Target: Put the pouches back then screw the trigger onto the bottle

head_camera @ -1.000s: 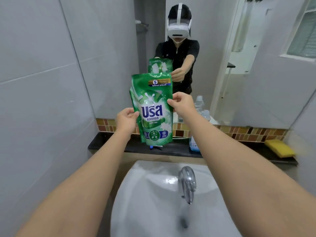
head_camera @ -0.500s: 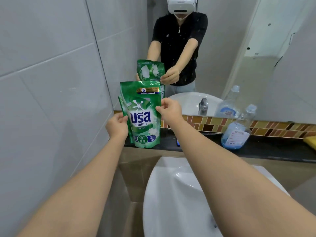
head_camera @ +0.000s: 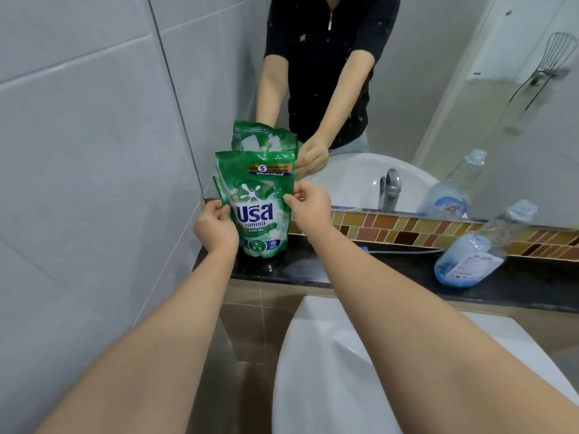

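Bathroom corner: narrow black surface [head_camera: 313,270] runs across mid-frame, grey tiled wall [head_camera: 78,151] closes it off at left, a mosaic tile strip [head_camera: 407,228] and mirror [head_camera: 438,89] back it. White sink [head_camera: 344,371] sits below the surface at lower centre-right, its rim just under the front edge. Green detergent pouch [head_camera: 257,208] stands upright at centre, base on or just above the surface near its left end (contact hidden by glare, can't tell). Left hand [head_camera: 214,228] pinches the pouch's left edge, right hand [head_camera: 310,205] pinches its right edge at mid-height; both grips closed on the pouch. Room to move: tight on the left, pouch sits near the wall and the surface's left end; open stretch of surface to the right of the pouch up to a clear bottle with blue liquid [head_camera: 476,255], which leans tilted at mid-right, well apart from the pouch. A thin blue-tipped item [head_camera: 366,249] lies on the surface between them, too small to identify. Both forearms cross over the sink from the bottom of the frame. The mirror shows the person's reflection, the pouch's back, the tap and the bottle.
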